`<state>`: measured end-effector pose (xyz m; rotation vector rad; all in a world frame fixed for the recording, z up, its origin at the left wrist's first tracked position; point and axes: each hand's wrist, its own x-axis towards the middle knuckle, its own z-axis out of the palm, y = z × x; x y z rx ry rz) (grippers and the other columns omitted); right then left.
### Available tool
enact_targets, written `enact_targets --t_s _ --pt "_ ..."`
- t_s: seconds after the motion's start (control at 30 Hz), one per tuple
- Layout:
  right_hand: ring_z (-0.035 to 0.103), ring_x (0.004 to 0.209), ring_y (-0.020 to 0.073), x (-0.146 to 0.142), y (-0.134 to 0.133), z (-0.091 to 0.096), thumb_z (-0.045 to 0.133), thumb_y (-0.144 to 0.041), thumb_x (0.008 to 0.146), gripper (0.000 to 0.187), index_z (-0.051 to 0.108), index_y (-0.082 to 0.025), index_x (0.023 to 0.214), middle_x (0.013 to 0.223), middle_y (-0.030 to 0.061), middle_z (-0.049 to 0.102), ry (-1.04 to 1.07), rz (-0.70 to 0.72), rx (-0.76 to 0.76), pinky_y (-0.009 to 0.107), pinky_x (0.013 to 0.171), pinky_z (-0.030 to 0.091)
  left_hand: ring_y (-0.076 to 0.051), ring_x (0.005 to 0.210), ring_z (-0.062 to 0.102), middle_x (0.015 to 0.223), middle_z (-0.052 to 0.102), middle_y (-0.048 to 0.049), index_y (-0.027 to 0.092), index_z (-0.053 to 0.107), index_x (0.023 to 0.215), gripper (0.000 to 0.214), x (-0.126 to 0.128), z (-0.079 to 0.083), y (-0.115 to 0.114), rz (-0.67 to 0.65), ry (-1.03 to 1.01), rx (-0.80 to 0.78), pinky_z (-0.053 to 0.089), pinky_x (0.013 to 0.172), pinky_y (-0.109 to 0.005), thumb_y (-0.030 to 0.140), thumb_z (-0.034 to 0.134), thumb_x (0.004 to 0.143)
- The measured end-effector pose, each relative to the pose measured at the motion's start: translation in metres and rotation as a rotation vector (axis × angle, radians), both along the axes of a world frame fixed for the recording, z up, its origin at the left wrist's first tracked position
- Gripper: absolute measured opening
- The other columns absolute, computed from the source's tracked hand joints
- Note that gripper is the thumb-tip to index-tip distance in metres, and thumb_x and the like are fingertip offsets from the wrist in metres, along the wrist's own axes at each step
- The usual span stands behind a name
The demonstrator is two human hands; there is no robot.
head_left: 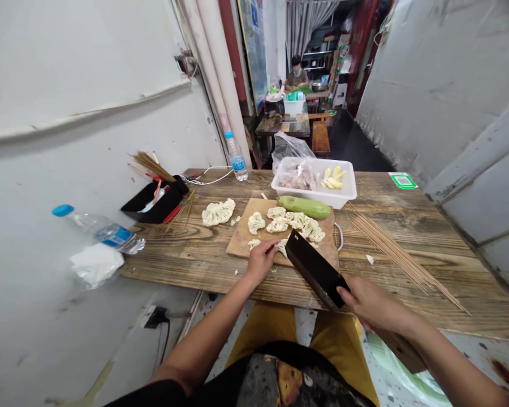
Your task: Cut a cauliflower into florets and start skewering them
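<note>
A cauliflower piece (pixel 282 246) is being held down at the near edge of the cutting board (pixel 240 242) by the left hand (pixel 261 260), whose fingers (pixel 271 244) are being curled narrowly onto it. A dark cleaver (pixel 314 268) is being gripped by its handle in the right hand (pixel 367 302), with the fingers being wrapped fully around it. The blade is being held tilted, with its far corner just beside the held piece. More cut florets are being carried by the board, with a green gourd (pixel 304 207) lying along its far edge. The board is being borne by the wooden tabletop (pixel 407 223), near its front edge. Beyond the gourd, food is being held in a white tub (pixel 348 191). To the right, a bundle of skewers (pixel 402 257) is being fanned across the tabletop, well apart from the board.
</note>
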<state>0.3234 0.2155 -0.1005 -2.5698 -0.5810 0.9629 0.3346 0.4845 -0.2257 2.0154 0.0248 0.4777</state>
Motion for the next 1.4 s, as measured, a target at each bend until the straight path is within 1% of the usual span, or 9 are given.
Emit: enact_targets --t_s 0.13,0.23,0.5,0.93,1.07,1.13,1.23,1.3,1.4 --pt "0.067 0.068 0.0220 -0.015 -0.001 -0.010 0.029 -0.025 0.092 0.024 0.051 -0.016 0.089 0.074 0.0097 0.068 -0.160 -0.008 0.039 0.028 0.062 0.042 -0.018 0.091 0.067 0.100 0.072 -0.0067 0.017 0.070 0.101 0.022 0.003 0.005 0.003 -0.013 0.086 -0.042 0.052 0.086 -0.032 0.018 0.059 0.082" --pt "0.067 0.082 0.0266 -0.029 0.007 -0.016 0.028 -0.023 0.092 0.026 0.053 -0.014 0.096 0.085 0.0131 0.069 -0.265 -0.022 0.004 0.032 0.069 0.042 -0.019 0.091 0.067 0.100 0.072 -0.0068 0.016 0.071 0.100 0.022 0.005 0.008 0.004 -0.016 0.103 -0.061 0.052 0.086 -0.032 0.016 0.060 0.080" --pt "0.068 0.081 0.0275 -0.037 0.017 -0.024 0.026 -0.023 0.094 0.031 0.053 -0.011 0.102 0.085 0.0146 0.070 -0.327 -0.022 -0.011 0.032 0.067 0.040 -0.019 0.088 0.068 0.097 0.073 -0.0056 0.017 0.071 0.099 0.024 0.004 0.005 0.003 0.006 0.108 -0.053 0.054 0.084 -0.033 0.015 0.061 0.078" --pt "0.067 0.077 0.0232 -0.023 0.048 0.004 0.032 -0.015 0.090 0.026 0.056 -0.008 0.097 0.086 0.0173 0.070 -0.323 0.019 -0.037 0.028 0.064 0.039 -0.019 0.086 0.069 0.094 0.074 -0.0055 0.019 0.073 0.095 0.020 -0.004 0.001 0.012 -0.005 0.038 -0.024 0.055 0.082 -0.035 0.019 0.061 0.079" --pt "0.067 0.075 0.0209 -0.024 0.025 0.016 0.030 -0.022 0.092 0.026 0.054 -0.014 0.091 0.083 0.0131 0.069 -0.323 -0.054 0.068 0.026 0.061 0.040 -0.018 0.086 0.068 0.099 0.072 -0.0066 0.017 0.069 0.104 0.026 -0.008 0.006 0.022 0.157 0.009 -0.041 0.054 0.081 -0.033 0.024 0.057 0.082" --pt "0.064 0.060 0.0185 -0.025 0.005 0.018 0.028 -0.028 0.092 0.026 0.051 -0.016 0.090 0.071 0.0079 0.067 -0.321 -0.154 0.129 0.026 0.057 0.040 -0.017 0.087 0.067 0.103 0.071 -0.0074 0.017 0.068 0.105 0.027 -0.008 0.009 0.024 0.188 -0.018 -0.001 0.054 0.081 -0.032 0.024 0.055 0.083" --pt "0.052 0.037 0.0157 -0.031 -0.022 0.014 0.027 -0.038 0.092 0.026 0.045 -0.020 0.088 0.046 -0.0030 0.054 -0.245 -0.315 0.220 0.026 0.048 0.039 -0.019 0.099 0.064 0.108 0.068 -0.0091 0.017 0.066 0.107 0.027 -0.005 0.012 0.015 0.093 -0.047 0.127 0.051 0.089 -0.035 0.024 0.052 0.085" --pt "0.049 0.033 0.0159 -0.036 -0.034 0.006 0.027 -0.043 0.092 0.027 0.043 -0.022 0.087 0.038 -0.0073 0.045 -0.215 -0.389 0.277 0.026 0.045 0.037 -0.024 0.114 0.056 0.120 0.062 -0.0118 0.018 0.061 0.117 0.035 0.000 0.015 0.001 0.016 -0.037 0.260 0.045 0.098 -0.042 0.029 0.055 0.084" --pt "0.049 0.033 0.0163 -0.046 -0.042 -0.006 0.030 -0.047 0.091 0.027 0.040 -0.024 0.085 0.037 -0.0085 0.044 -0.187 -0.483 0.351 0.026 0.043 0.037 -0.033 0.126 0.043 0.137 0.045 -0.0157 0.020 0.055 0.127 0.060 0.011 0.021 -0.026 -0.017 0.019 0.475 0.038 0.102 -0.051 0.042 0.069 0.073"
